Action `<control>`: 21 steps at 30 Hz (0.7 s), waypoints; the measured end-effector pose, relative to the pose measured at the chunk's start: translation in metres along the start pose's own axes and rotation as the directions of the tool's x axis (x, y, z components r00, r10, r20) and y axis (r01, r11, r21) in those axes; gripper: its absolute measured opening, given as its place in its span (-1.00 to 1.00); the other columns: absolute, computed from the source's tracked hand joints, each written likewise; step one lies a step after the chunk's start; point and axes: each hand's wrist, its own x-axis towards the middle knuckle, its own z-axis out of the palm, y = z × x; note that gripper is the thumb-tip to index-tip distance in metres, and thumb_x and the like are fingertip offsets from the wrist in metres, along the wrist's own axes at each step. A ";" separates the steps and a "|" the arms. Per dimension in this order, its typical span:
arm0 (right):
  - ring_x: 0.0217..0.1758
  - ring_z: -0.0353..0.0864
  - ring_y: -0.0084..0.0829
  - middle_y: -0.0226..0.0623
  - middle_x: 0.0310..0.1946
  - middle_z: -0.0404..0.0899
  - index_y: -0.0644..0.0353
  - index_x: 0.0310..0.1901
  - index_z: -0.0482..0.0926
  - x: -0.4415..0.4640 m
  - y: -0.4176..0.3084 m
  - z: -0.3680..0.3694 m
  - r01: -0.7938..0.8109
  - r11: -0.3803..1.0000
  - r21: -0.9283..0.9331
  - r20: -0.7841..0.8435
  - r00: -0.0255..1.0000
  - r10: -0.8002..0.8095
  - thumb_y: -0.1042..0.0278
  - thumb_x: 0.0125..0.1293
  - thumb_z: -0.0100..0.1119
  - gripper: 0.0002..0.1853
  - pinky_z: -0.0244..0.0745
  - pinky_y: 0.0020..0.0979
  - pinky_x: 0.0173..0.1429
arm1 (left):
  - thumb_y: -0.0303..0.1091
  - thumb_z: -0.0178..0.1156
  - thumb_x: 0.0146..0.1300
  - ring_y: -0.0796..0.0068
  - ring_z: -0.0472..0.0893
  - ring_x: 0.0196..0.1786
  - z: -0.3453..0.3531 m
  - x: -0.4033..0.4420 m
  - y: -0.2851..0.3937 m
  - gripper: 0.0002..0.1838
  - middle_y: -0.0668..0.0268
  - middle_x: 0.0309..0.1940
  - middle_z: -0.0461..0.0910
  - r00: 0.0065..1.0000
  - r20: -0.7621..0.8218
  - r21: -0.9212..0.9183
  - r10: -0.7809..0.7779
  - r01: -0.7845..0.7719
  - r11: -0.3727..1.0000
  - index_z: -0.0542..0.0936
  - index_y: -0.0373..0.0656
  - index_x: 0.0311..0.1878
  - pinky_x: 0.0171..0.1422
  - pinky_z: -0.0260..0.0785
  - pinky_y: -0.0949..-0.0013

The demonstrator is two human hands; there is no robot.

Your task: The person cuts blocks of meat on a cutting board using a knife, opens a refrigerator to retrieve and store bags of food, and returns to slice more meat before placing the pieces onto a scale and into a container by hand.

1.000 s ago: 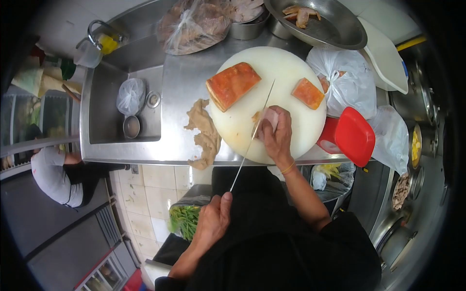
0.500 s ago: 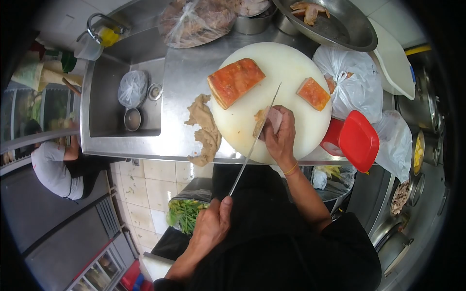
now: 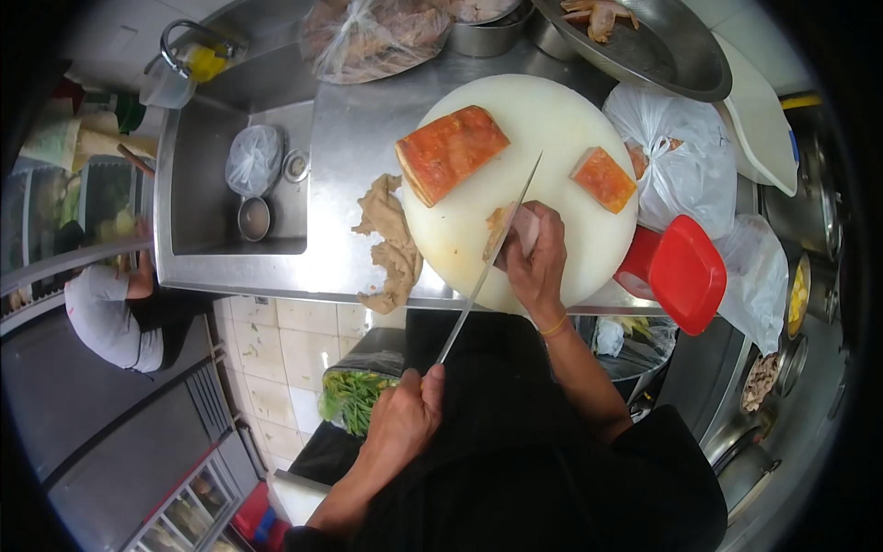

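Observation:
My left hand (image 3: 400, 419) is closed round the handle of a long knife (image 3: 483, 274), whose blade slants up and right across the round white cutting board (image 3: 451, 267). With curled fingers my right hand (image 3: 541, 253) holds a pale pink piece of meat (image 3: 527, 230) against the board, close beside the blade. Along the blade's left side lies a small browned piece (image 3: 498, 221). A large slab of meat with orange-red skin (image 3: 451, 152) rests at the board's upper left, and a smaller block of the same meat (image 3: 604, 179) at its right.
Left of the board, a crumpled brown cloth (image 3: 391, 244) lies near the counter edge. A red plastic container (image 3: 685, 276) and white plastic bags (image 3: 676, 156) crowd the right. The sink (image 3: 207, 221) is at left; another person (image 3: 106, 317) crouches beyond it.
The view has shifted slightly. The knife and both hands keep nearly the same places relative to the board and meat.

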 end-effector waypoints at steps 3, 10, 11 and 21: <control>0.01 0.45 0.04 -0.01 -0.08 0.52 0.29 0.06 0.46 0.001 -0.003 0.000 0.012 1.000 0.013 -0.020 1.000 -0.011 0.44 0.20 0.21 -0.62 0.37 -0.08 0.11 | -0.06 0.03 0.52 -0.39 0.53 -0.49 0.004 0.007 0.002 -0.51 -0.24 -0.63 0.51 1.000 -0.015 -0.017 -0.002 0.002 1.000 0.44 -0.31 -0.43 -0.40 0.40 -0.22; -0.01 0.46 0.06 -0.01 -0.09 0.52 0.30 0.06 0.45 0.001 0.000 -0.001 0.017 1.000 0.021 0.003 1.000 -0.017 0.40 0.21 0.19 -0.62 0.38 -0.08 0.09 | -0.02 -0.05 0.55 -0.44 0.51 -0.39 0.011 0.026 0.005 -0.45 -0.29 -0.56 0.50 0.999 0.030 -0.057 -0.034 0.036 0.998 0.48 -0.35 -0.41 -0.32 0.33 -0.24; -0.01 0.46 0.06 0.00 -0.08 0.53 0.31 0.07 0.45 0.001 0.000 -0.001 0.018 1.000 0.019 0.002 1.000 -0.018 0.40 0.21 0.19 -0.61 0.39 -0.08 0.09 | 0.01 -0.09 0.56 -0.47 0.50 -0.33 0.011 0.028 0.006 -0.42 -0.31 -0.51 0.50 0.996 0.056 -0.074 -0.064 0.068 0.995 0.49 -0.37 -0.40 -0.26 0.31 -0.25; 0.00 0.53 0.07 0.07 -0.07 0.54 0.32 0.10 0.46 -0.001 0.004 0.001 -0.032 0.999 0.000 0.006 0.999 0.032 0.39 0.22 0.21 -0.59 0.44 -0.09 0.10 | 0.02 -0.02 0.52 -0.40 0.56 -0.46 0.034 0.066 0.008 -0.41 -0.29 -0.61 0.52 0.996 -0.056 -0.068 0.072 -0.076 0.995 0.47 -0.36 -0.48 -0.36 0.43 -0.21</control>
